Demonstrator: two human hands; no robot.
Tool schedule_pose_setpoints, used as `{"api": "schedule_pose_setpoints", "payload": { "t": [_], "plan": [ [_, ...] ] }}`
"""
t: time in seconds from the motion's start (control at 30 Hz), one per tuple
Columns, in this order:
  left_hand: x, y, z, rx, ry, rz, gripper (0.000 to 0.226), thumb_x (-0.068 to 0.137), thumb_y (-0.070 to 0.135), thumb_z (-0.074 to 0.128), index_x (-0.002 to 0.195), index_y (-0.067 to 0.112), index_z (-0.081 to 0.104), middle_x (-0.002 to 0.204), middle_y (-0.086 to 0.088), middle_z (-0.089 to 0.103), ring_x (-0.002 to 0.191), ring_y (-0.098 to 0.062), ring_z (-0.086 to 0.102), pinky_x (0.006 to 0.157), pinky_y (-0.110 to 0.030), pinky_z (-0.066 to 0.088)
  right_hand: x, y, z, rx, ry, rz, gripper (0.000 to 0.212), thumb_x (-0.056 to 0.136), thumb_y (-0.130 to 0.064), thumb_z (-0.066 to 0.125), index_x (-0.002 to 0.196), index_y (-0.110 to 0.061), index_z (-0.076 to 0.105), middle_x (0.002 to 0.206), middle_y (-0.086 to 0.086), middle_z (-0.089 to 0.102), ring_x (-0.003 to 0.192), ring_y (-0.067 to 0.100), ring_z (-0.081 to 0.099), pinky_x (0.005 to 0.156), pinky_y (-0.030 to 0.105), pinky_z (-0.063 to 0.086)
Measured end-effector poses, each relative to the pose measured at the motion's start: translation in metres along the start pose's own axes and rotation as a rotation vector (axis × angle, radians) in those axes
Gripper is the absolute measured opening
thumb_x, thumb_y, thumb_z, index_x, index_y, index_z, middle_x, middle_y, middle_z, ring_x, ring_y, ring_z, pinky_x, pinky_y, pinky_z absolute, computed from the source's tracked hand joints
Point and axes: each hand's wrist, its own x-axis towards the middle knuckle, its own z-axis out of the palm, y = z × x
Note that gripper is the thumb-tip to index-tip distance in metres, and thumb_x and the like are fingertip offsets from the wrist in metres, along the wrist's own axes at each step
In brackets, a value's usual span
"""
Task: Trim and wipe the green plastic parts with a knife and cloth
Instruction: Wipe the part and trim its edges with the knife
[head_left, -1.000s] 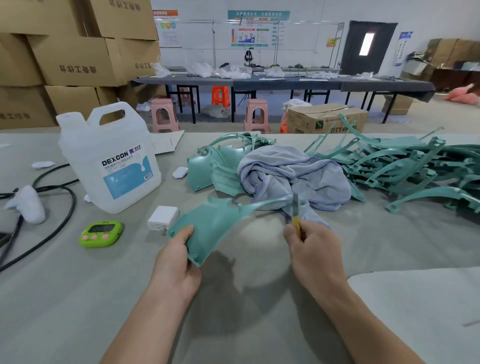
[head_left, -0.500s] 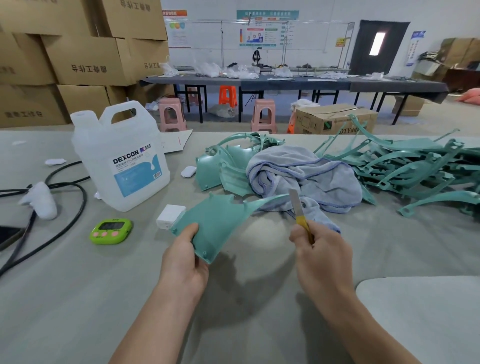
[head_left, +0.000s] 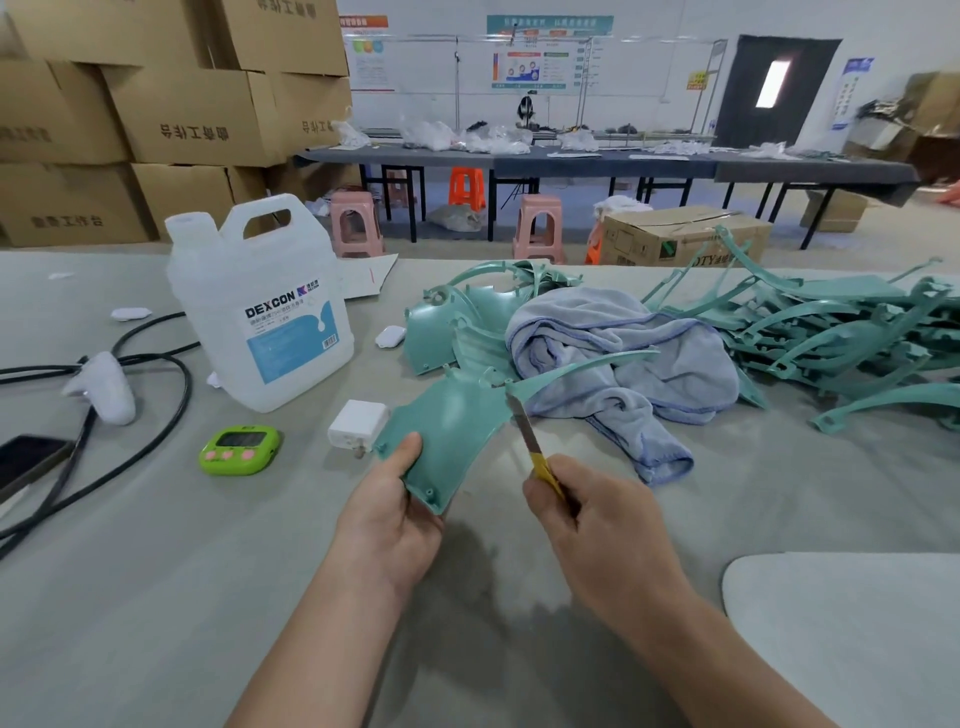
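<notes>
My left hand grips the near corner of a curved green plastic part, thumb on top, holding it above the table. My right hand grips a yellow-handled utility knife. Its blade points up and left, with the tip at the part's right edge where a thin arm branches off. A grey-blue cloth lies crumpled just behind. More green parts sit left of the cloth, and a big pile of green strips lies to the right.
A white DEXCON jug stands at the left. A white charger, a green timer, black cables, a phone and a white controller lie nearby. A pale pad covers the near right corner.
The knife has moved left along the green part, from its thin arm tip by the cloth to the edge near the arm's root. The left hand keeps its hold.
</notes>
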Motion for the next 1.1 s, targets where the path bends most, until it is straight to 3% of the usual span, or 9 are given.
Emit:
{"api": "schedule_pose_setpoints", "payload": {
  "t": [0.1,0.2,0.33,0.47,0.63,0.73,0.83,1.0,1.1],
  "plan": [
    [0.002,-0.002,0.0,-0.023,0.012,0.01,0.02,0.102,0.012,0.055,0.12,0.009,0.062,0.087,-0.01,0.079,0.065,-0.02,0.076,0.048,-0.029,0.059,-0.003,-0.003,-0.001,-0.056,0.009,-0.066,0.039,0.097,-0.031,0.066,0.07,-0.025,0.038,0.049,-0.009,0.032,0.057,0.019,0.039,0.054,0.027,0.026],
    [0.002,-0.002,0.0,-0.027,0.011,-0.001,0.019,0.102,0.013,0.056,0.119,0.008,0.062,0.089,-0.012,0.079,0.066,-0.02,0.076,0.048,-0.029,0.059,-0.004,-0.001,0.001,0.003,-0.11,-0.122,0.035,0.098,-0.033,0.062,0.072,-0.02,0.044,0.054,-0.004,0.042,0.057,0.021,0.043,0.055,0.012,0.031],
    [0.001,-0.002,0.0,-0.003,-0.026,-0.036,0.017,0.102,0.013,0.056,0.115,0.006,0.063,0.097,-0.014,0.078,0.072,-0.021,0.077,0.053,-0.031,0.061,-0.001,0.005,0.005,0.119,-0.222,-0.04,0.033,0.098,-0.032,0.062,0.071,-0.022,0.046,0.058,-0.005,0.047,0.053,0.013,0.043,0.051,0.018,0.033],
    [0.002,-0.003,0.001,0.028,-0.041,-0.028,0.014,0.102,0.011,0.053,0.108,0.004,0.064,0.091,-0.013,0.078,0.067,-0.018,0.076,0.064,-0.032,0.062,0.007,0.015,0.003,0.023,0.011,0.089,0.034,0.095,-0.037,0.063,0.069,-0.026,0.045,0.059,-0.013,0.05,0.058,0.009,0.046,0.056,0.02,0.036],
    [0.001,-0.007,0.001,0.041,-0.033,-0.047,0.013,0.103,0.01,0.053,0.103,0.005,0.065,0.087,-0.012,0.078,0.066,-0.02,0.076,0.056,-0.032,0.063,0.012,0.022,0.002,0.041,0.192,0.193,0.044,0.097,-0.033,0.063,0.064,-0.019,0.039,0.056,-0.008,0.046,0.059,0.021,0.041,0.053,0.029,0.03],
    [0.001,-0.008,0.002,0.05,-0.028,-0.04,0.014,0.103,0.01,0.052,0.1,0.005,0.066,0.085,-0.012,0.078,0.065,-0.019,0.076,0.058,-0.034,0.063,0.005,0.012,0.0,0.06,0.018,0.022,0.034,0.094,-0.039,0.058,0.065,-0.028,0.043,0.058,-0.01,0.047,0.055,0.012,0.042,0.052,0.023,0.032],
    [0.001,-0.007,0.002,0.05,-0.012,-0.041,0.013,0.102,0.01,0.054,0.101,0.005,0.065,0.082,-0.013,0.078,0.063,-0.02,0.076,0.05,-0.032,0.061,-0.002,0.007,0.005,0.042,-0.155,-0.077,0.028,0.091,-0.044,0.053,0.074,-0.023,0.046,0.061,-0.009,0.049,0.056,0.012,0.045,0.054,0.022,0.036],
    [0.0,-0.004,-0.001,0.068,-0.018,-0.063,0.014,0.102,0.01,0.055,0.1,0.005,0.067,0.083,-0.012,0.078,0.063,-0.021,0.076,0.048,-0.03,0.06,0.016,0.025,-0.008,0.037,0.255,0.204,0.038,0.097,-0.029,0.064,0.065,-0.016,0.047,0.057,-0.009,0.05,0.058,0.016,0.043,0.056,0.028,0.034],
    [-0.001,-0.006,0.001,0.081,-0.037,-0.07,0.017,0.103,0.01,0.052,0.099,0.004,0.067,0.083,-0.012,0.078,0.063,-0.02,0.075,0.047,-0.03,0.059,0.012,0.026,-0.016,0.095,0.164,0.094,0.04,0.096,-0.032,0.063,0.062,-0.029,0.043,0.053,-0.01,0.043,0.052,0.01,0.038,0.052,0.022,0.031]
  ]
}}
